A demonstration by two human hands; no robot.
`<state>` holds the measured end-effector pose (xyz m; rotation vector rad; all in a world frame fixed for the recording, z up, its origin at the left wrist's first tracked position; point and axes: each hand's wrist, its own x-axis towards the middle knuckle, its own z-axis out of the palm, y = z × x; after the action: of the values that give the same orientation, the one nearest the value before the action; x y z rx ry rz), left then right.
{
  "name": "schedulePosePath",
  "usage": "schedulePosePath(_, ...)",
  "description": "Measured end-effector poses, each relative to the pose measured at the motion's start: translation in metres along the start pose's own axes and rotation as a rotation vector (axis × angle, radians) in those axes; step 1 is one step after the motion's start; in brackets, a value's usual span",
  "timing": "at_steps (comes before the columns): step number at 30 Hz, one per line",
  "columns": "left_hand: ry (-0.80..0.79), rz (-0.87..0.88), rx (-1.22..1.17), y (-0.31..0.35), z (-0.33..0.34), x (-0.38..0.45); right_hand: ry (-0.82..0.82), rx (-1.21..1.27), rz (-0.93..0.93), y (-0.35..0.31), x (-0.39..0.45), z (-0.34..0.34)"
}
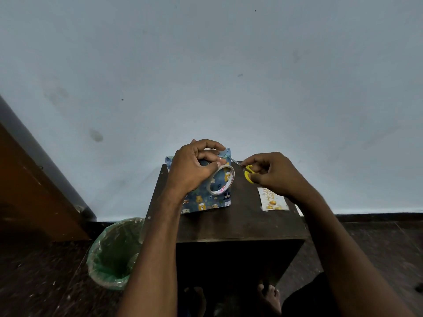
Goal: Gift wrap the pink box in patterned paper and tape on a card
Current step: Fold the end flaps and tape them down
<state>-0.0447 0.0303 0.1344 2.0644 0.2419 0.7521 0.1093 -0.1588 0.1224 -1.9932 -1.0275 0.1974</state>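
We count one wrapped box (206, 200) on the dark stand's (240, 223) far-left part, one card (273, 199) near its right edge. Left hand (193, 168) grips one tape roll (223, 180) over the box; right hand (273, 173) grips one pair of yellow scissors (248, 173), blades at the tape. Bare stand surface lies nearer us.

Partial red lettering inside tape roll (221, 179)

One wrapped box (206, 200); one tape roll (222, 179); one scissors (248, 173); one card (273, 200); one bin (114, 252).

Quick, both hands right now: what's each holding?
Left hand: grips the tape roll above the wrapped box.
Right hand: holds the yellow scissors.
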Motion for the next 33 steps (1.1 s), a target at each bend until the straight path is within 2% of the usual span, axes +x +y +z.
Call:
schedulePosePath(5,0.002,-0.003,0.013,0.000,-0.001,0.000,-0.074,0.027,0.005,-0.008,-0.002,-0.008)
schedulePosePath(17,0.001,0.006,0.018,-0.003,-0.001,0.002,-0.106,0.075,-0.011,-0.018,-0.003,-0.013)
schedulePosePath(33,-0.004,0.029,0.020,-0.003,-0.003,0.002,-0.017,0.011,-0.078,-0.027,-0.002,0.002)
